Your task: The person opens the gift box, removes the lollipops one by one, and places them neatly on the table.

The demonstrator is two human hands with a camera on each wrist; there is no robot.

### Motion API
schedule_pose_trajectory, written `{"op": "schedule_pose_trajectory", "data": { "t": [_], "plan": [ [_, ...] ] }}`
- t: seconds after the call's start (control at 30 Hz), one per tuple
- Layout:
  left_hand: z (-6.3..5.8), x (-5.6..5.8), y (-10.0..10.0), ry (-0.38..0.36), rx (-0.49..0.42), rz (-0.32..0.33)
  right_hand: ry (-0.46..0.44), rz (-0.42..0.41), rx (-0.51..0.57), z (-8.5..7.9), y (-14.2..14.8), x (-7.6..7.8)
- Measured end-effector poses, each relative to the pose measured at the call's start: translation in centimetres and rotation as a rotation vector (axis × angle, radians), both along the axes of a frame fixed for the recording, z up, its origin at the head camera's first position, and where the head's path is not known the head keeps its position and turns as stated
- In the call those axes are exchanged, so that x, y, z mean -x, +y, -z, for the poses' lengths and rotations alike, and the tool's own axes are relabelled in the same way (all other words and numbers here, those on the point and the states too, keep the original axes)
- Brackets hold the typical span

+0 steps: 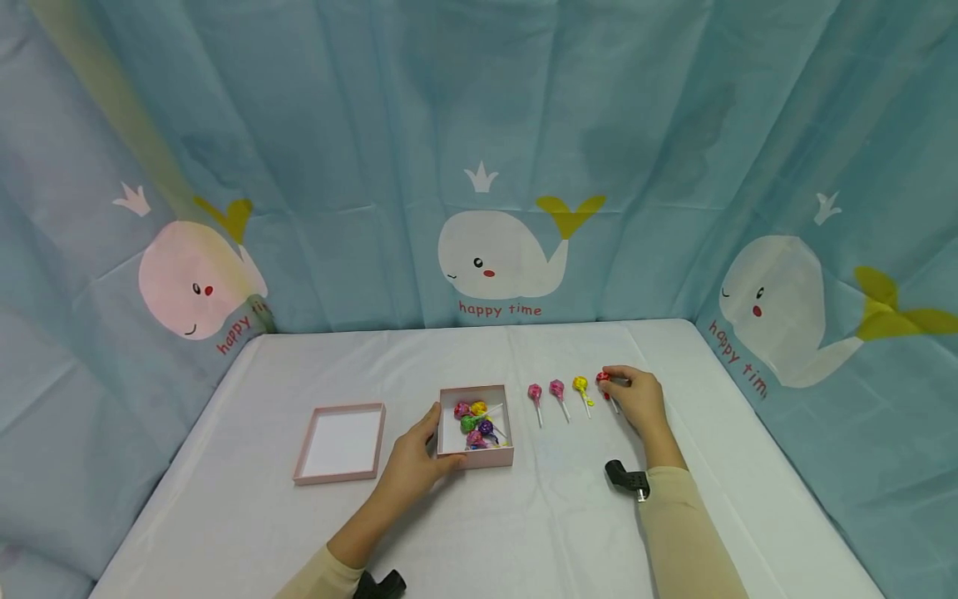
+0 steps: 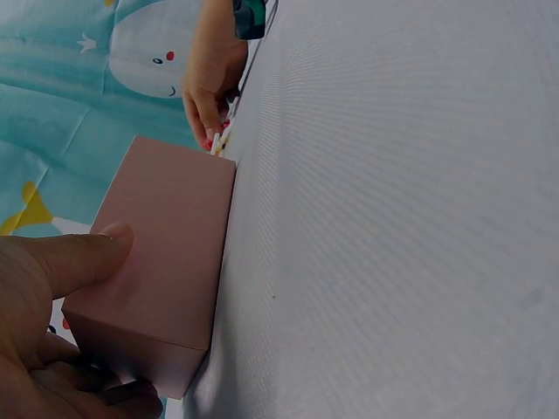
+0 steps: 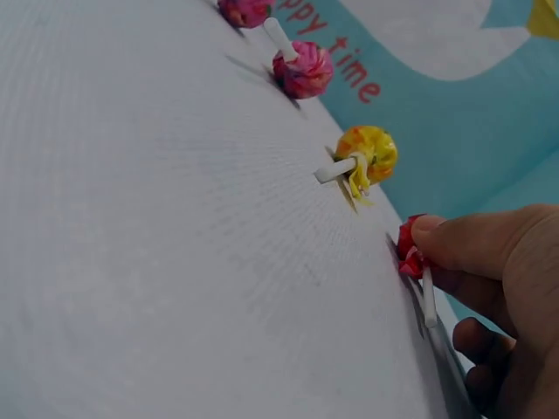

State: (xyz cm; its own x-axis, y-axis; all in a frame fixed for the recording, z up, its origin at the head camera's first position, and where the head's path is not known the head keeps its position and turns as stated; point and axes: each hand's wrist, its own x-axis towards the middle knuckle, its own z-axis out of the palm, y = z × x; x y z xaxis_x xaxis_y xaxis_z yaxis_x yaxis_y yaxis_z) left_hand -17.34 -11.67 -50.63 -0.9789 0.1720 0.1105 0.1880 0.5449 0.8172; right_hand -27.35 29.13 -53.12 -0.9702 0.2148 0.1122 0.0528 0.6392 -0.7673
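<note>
My left hand (image 1: 410, 466) grips the near left corner of an open pink box (image 1: 490, 458), its thumb along the front wall in the left wrist view. Inside lie several wrapped lollipops, among them a green lollipop (image 1: 468, 424) and a purple lollipop (image 1: 486, 428). Over to the right, my right hand (image 1: 638, 403) pinches the wrapped head of a red lollipop (image 3: 409, 249) between thumb and fingers, low at the cloth, with its white stick pointing toward me. Left of it, in a row, lie a yellow lollipop (image 1: 580, 383) and two pink lollipops, one nearer the yellow (image 1: 557, 388).
A shallow pink box lid (image 1: 344, 443) with a white inside lies left of the box. White cloth (image 1: 569, 524) covers the table, and blue curtains (image 1: 359, 166) with printed whales enclose its back and sides. Each wrist carries a black device (image 1: 627, 479).
</note>
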Motion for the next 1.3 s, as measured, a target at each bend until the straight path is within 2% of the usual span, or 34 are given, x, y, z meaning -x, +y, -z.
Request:
{"op": "schedule_pose_trajectory", "data": {
  "t": [0.33, 0.7, 0.9, 1.03, 1.3],
  "plan": [
    [-0.2, -0.1, 0.1, -0.001, 0.012, -0.004, 0.004, -0.004, -0.019, -0.1, 0.1, -0.1],
    [-0.1, -0.1, 0.0, -0.007, -0.005, 0.000, -0.008, -0.001, 0.009, -0.3, 0.0, -0.3],
    [-0.1, 0.0, 0.0, -0.002, -0.011, 0.007, -0.010, 0.023, 0.041, -1.1, -0.1, -0.4],
    [-0.1, 0.1, -0.1, -0.001, -0.012, 0.008, 0.020, 0.033, 0.063, -1.5, -0.2, -0.2],
    [-0.1, 0.1, 0.0, 0.003, -0.007, 0.002, 0.044, 0.003, 0.074, -2.3, -0.5, -0.2]
  ]
}}
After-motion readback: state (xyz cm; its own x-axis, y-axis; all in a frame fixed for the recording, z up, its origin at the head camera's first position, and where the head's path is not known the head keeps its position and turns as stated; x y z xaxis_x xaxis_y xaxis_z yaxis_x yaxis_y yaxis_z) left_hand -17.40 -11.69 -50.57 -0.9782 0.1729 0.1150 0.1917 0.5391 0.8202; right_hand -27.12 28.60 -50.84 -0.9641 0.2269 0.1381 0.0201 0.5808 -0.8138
